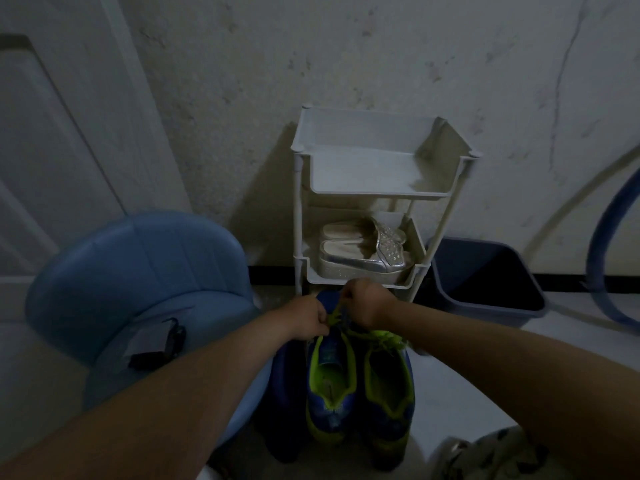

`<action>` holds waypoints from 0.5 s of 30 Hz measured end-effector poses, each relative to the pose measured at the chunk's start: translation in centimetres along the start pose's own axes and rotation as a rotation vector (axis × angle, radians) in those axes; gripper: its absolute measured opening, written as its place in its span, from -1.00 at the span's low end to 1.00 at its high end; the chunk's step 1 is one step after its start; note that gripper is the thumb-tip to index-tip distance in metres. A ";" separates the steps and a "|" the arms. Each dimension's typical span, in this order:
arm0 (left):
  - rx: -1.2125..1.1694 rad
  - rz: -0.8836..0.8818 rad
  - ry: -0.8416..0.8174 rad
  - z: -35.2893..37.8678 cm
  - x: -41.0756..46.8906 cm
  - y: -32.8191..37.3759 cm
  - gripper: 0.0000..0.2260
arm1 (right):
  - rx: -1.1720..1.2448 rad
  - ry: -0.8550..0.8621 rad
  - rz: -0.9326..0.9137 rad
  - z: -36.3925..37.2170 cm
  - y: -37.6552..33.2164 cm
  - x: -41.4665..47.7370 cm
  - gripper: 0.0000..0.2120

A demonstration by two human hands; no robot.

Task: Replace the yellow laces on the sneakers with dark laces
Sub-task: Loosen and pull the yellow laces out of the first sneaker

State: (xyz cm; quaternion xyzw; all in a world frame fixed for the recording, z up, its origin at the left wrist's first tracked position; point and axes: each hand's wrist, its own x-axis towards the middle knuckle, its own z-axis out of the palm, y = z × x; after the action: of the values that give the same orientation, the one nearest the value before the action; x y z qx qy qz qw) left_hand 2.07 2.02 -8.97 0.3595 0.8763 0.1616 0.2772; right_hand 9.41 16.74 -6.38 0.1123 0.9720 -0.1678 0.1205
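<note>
Obs.: the near sneaker (pixel 330 407) (chair side) and the second sneaker (pixel 388 410) are standing side by side on the floor (pixel 457 382), toes pointing at the base of a grey rack (pixel 298 216). Both are blue with neon lining.

The left hand (pixel 310 318) and right hand (pixel 367 306) are working at the toe end of the near sneaker's eyelet row. A strand of yellow lace (pixel 334 317) is stretching between them. The left fingers (pixel 323 323) are pinching narrow on it. The right hand's fingers are curled and mostly hidden behind the back of the hand, and the strand is running up into them, so I am reading it as gripping the lace too. The second sneaker's lace (pixel 388 337) is lying bunched and loose over its tongue.

Handling, judged: the lace is looking light, limp and thin, so it is going to follow a pull but not a push. Hold it close to the eyelet and draw along the hole's axis. The shoe is light and soft-walled and may lift or slide, so one hand is better off bracing the upper.

A dark packet (pixel 156 344) is lying on the blue chair (pixel 138 258); I cannot tell whether it is holding the dark laces.
</note>
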 end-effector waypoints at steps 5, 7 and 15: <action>0.003 -0.009 0.011 0.1 0.2 0.2 -0.87 | -0.003 0.016 0.086 0.3 0.5 -0.2 -0.76; 0.015 -0.008 0.013 0.1 0.2 0.4 -0.85 | 0.036 -0.003 0.055 0.3 0.5 -0.1 -0.77; 0.008 -0.004 0.094 -0.1 0.2 0.3 -0.81 | 0.196 -0.078 -0.019 0.3 -0.2 0.1 -0.75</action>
State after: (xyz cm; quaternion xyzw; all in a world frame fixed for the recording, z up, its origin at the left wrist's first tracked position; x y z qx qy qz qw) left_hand 2.06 2.34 -8.78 0.3509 0.8897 0.1742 0.2347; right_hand 9.27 16.46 -6.58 0.1080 0.9464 -0.2677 0.1451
